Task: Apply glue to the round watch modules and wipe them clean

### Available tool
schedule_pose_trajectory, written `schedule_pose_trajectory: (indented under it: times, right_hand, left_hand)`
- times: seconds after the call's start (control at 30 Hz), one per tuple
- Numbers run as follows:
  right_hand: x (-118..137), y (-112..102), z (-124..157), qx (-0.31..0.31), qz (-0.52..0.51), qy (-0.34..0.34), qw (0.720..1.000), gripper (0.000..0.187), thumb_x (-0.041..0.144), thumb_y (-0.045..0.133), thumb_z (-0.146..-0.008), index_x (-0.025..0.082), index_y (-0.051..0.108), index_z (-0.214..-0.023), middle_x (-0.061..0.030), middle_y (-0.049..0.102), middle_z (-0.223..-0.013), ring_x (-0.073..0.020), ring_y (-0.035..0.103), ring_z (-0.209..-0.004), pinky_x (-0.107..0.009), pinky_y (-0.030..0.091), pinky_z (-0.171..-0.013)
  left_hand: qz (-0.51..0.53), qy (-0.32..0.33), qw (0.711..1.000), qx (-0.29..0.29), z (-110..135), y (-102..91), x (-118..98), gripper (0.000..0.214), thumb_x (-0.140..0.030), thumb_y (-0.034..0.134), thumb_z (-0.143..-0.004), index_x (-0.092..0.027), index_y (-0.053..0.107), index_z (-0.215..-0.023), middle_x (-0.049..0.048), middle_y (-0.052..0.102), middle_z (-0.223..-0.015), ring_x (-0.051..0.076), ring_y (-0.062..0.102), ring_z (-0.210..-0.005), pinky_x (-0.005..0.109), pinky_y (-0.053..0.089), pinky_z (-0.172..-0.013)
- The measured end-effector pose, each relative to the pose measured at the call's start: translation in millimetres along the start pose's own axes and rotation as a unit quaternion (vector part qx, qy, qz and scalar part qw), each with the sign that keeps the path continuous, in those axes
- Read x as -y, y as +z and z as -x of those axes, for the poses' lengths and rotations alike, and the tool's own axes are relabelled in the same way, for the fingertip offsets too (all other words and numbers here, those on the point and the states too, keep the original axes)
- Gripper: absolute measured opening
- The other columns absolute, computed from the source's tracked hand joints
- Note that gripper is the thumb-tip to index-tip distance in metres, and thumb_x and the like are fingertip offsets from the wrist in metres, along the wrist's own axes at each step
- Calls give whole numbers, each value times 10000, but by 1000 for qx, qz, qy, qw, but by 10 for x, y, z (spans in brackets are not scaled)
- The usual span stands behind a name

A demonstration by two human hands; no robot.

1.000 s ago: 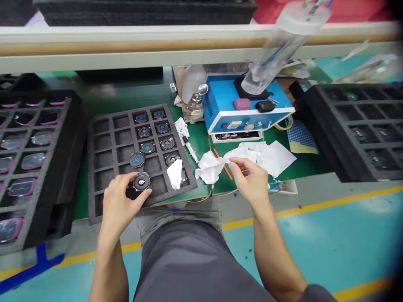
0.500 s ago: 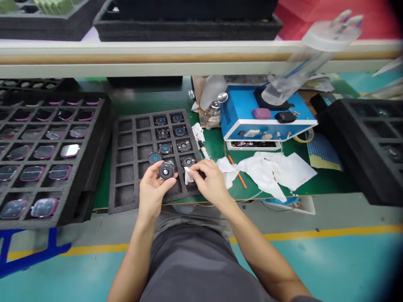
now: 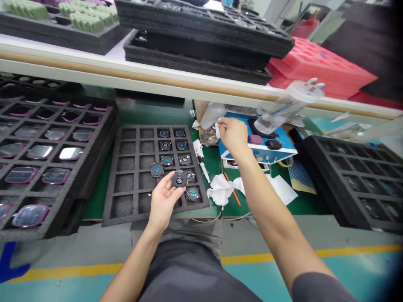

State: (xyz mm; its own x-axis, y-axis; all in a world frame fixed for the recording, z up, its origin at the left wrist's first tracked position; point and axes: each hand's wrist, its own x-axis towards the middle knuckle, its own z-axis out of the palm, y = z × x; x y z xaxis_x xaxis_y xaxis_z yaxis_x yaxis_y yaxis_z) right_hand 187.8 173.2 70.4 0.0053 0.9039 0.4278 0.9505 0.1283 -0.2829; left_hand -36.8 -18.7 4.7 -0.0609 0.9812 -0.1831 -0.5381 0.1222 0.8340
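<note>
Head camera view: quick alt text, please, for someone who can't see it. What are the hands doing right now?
The left hand holds a round black component above a black foam tray holding more such components. The right hand pinches a white wipe beside a glass dispenser bottle.

Bright, flat light pours over the bench, shadows soft and faint, and there's a hard white glare flaring off one screen (image 3: 70, 153) in the left tray (image 3: 108, 126)! The disc (image 3: 179, 179) reads sharp, while the far shelf rail (image 3: 176, 82) bows with lens distortion and the near right corner (image 3: 396, 277) sinks dark.
</note>
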Motion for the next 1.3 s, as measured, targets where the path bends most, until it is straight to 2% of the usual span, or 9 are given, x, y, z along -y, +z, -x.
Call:
schedule_pose_trajectory:
  times: [0.23, 0.4, 0.5, 0.63, 0.77, 0.83, 0.93, 1.1, 1.3]
  right_hand:
    - [-108, 360, -151, 16, 13, -12, 1000, 203, 248, 624, -872, 102, 762, -901, -224, 734, -939, -344, 671, -941, -495, 488, -883]
    - [-81, 317, -202, 30, 6, 34, 999, 167, 207, 617, -880, 109, 750, -895, -209, 737, -937, -362, 670, -987, -521, 477, -925]
    - [113, 90, 68, 1, -50, -6, 999, 171, 227, 595, -911, 152, 747, -924, -163, 741, -992, -316, 672, -963, -474, 493, -907]
    - [513, -205, 882, 4, -234, -158, 959, 130, 279, 613, -954, 223, 728, -932, -62, 751, -931, -214, 677, -849, -375, 544, -784]
    - [818, -169, 1531, 39, -272, -257, 927, 158, 172, 575, -974, 213, 720, -1020, -67, 736, -902, -196, 636, -844, -354, 545, -756]
    - [866, -55, 1617, 52, -245, -281, 927, 191, 140, 558, -969, 218, 729, -1002, -71, 729, -895, -207, 602, -831, -364, 531, -738]
    - [793, 71, 1548, 40, -219, -245, 944, 212, 149, 553, -968, 238, 744, -950, -66, 723, -871, -224, 575, -835, -393, 513, -753]
    - [641, 15, 1488, 21, -238, -196, 951, 186, 186, 569, -970, 251, 743, -974, -54, 724, -866, -228, 578, -835, -418, 503, -771]
    - [686, 30, 1594, 61, -240, -270, 930, 234, 133, 560, -962, 270, 746, -998, -55, 700, -908, -219, 550, -888, -392, 495, -774]
  left_hand:
    - [27, -7, 1000, 5, 37, -27, -8, 495, -255, 847, -758, -194, 626, -1197, 84, 761, -1111, 225, 715, -1064, 408, 560, -993]
    - [39, -15, 999, 16, 61, -50, -20, 502, -269, 836, -780, -207, 627, -1233, 83, 755, -1145, 232, 699, -1120, 415, 551, -1020]
    - [37, -13, 999, 16, 69, -66, 12, 506, -284, 831, -789, -213, 642, -1253, 92, 752, -1188, 251, 689, -1154, 442, 545, -1039]
    - [21, -7, 1000, 21, 61, -72, 66, 517, -305, 824, -798, -210, 663, -1280, 108, 741, -1242, 284, 671, -1203, 460, 544, -1047]
    - [-5, -14, 1000, 19, 48, -60, 95, 504, -302, 825, -796, -202, 683, -1270, 107, 743, -1246, 292, 672, -1213, 436, 549, -1047]
    - [-25, -14, 999, 18, 45, -50, 95, 502, -302, 822, -797, -196, 688, -1269, 102, 749, -1238, 282, 683, -1196, 424, 546, -1052]
    - [-55, -13, 998, 30, 43, -30, 77, 463, -301, 806, -805, -182, 710, -1242, 104, 740, -1259, 284, 686, -1187, 422, 545, -1052]
    - [-48, -49, 997, 42, 30, -1, 47, 454, -278, 799, -797, -189, 720, -1235, 109, 759, -1205, 298, 695, -1158, 432, 576, -984]
    - [-81, -30, 995, 57, 13, 17, 59, 299, -231, 780, -802, -162, 771, -1093, 102, 767, -1158, 268, 710, -1080, 376, 573, -943]
